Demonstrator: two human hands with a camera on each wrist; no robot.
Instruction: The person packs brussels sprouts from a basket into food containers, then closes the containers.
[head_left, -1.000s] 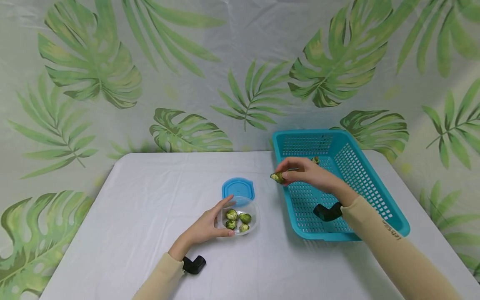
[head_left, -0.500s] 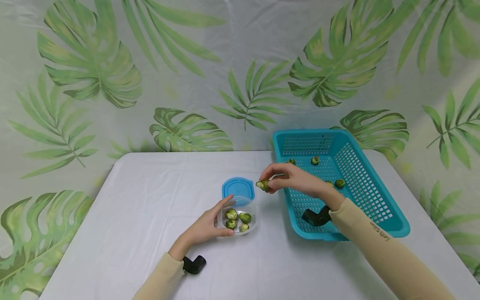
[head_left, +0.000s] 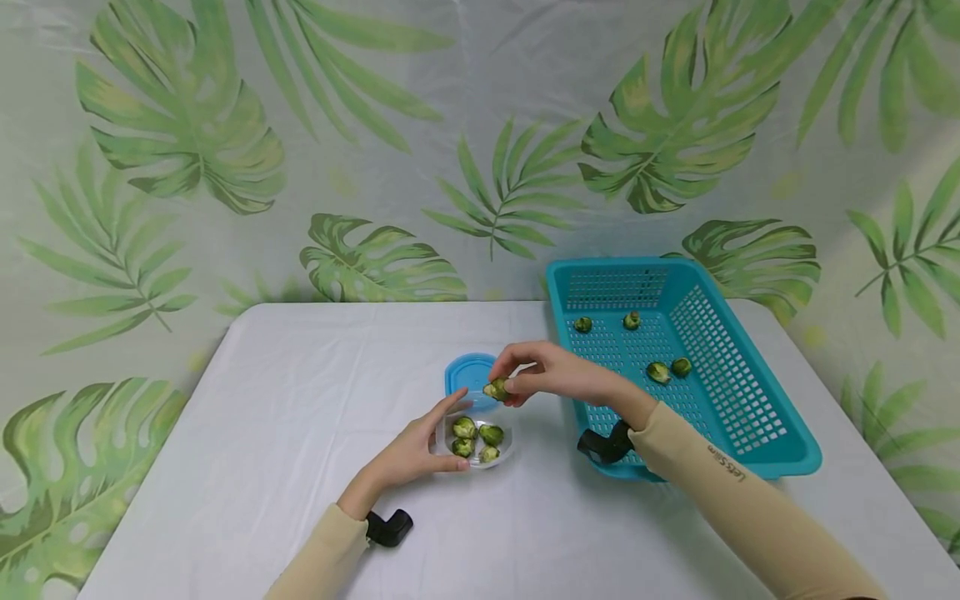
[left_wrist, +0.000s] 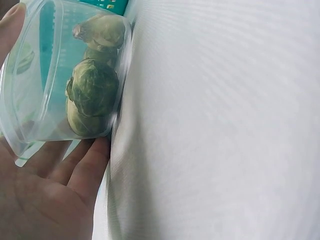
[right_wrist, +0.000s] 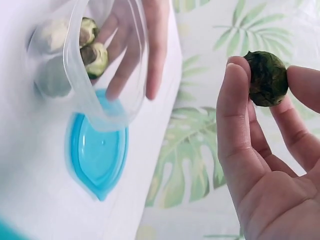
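A Brussels sprout [head_left: 496, 389] is pinched between the thumb and fingers of the right hand [head_left: 542, 371]; it is carried at the fingertips, on the side of the hand turned toward the tabletop's left edge, and the palm is not touched by it. In the head view, the near right part of a blue lid [head_left: 463, 372] is overlapped by this sprout, and in the right wrist view it is seen apart from the clear container [head_left: 510, 443]. The container is set upright on the white tabletop [head_left: 315, 375], nearer the middle than any corner, and is held from its left side by the left hand [head_left: 408, 450], with thumb and fingers spread around its wall. Four sprouts [head_left: 464, 427] are gathered on its floor. The lid is laid flat just behind the container, toward the tabletop's far edge. Toward the far right corner is placed a turquoise basket [head_left: 752, 354] with perforated walls, in which four more sprouts [head_left: 658, 372] are contained: two near its far wall, and two side by side near its right wall.
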